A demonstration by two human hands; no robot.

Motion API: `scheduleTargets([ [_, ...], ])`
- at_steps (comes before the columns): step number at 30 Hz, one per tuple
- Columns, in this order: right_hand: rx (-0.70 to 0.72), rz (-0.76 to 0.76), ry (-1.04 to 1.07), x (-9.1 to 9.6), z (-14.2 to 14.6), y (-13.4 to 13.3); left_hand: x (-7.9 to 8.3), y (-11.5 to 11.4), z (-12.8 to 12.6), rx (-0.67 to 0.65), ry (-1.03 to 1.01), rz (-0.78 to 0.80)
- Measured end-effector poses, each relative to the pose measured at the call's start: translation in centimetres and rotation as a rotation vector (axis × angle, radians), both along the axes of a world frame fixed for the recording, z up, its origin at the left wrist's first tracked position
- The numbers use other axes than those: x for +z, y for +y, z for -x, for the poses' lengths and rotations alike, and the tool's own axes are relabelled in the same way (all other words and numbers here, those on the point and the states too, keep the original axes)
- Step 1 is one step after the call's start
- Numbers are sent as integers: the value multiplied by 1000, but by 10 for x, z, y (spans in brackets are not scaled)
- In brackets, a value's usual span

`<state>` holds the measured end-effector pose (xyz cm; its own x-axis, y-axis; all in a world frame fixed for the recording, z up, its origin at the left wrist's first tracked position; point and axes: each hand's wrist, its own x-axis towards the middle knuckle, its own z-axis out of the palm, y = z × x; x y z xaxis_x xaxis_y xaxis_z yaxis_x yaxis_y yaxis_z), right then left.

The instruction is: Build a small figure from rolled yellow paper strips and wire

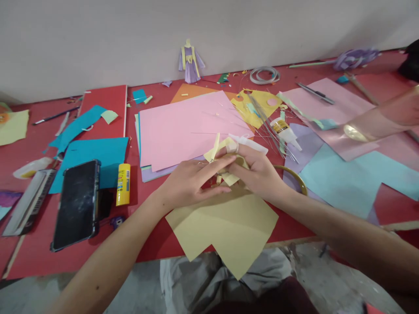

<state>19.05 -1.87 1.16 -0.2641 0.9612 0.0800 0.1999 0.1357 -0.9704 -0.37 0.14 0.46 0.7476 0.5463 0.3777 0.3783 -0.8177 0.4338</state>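
My left hand (190, 181) and my right hand (258, 172) meet over the middle of the red table (32, 248). Together they pinch a small folded piece of pale yellow paper (218, 150) with strips sticking up. My right hand's fingers curl round its lower part and a white tape strip (248, 143) shows at the fingertips. Just under the hands lies a large pale yellow sheet (229, 226) hanging over the table's front edge.
A pink sheet stack (183, 126) lies behind the hands. A phone (77, 203), a yellow glue stick (123, 184), blue paper (94, 152) sit left. A glue bottle (284, 130), thin wires (265, 120), lilac and blue sheets lie right. Another person's arm (382, 120) reaches in far right. A paper doll (190, 61) leans against the wall.
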Motion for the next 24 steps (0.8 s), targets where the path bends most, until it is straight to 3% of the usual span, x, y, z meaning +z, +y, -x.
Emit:
scheduleTargets([
  [7,-16,-91,-50,0,1,0,0,0,-1,19,-6,-84],
  [17,14,-171,-44,-2,1,2,-1,0,-1,31,16,-86],
  [24,64,-13,38,0,3,-1,-1,1,-1,34,15,-109],
])
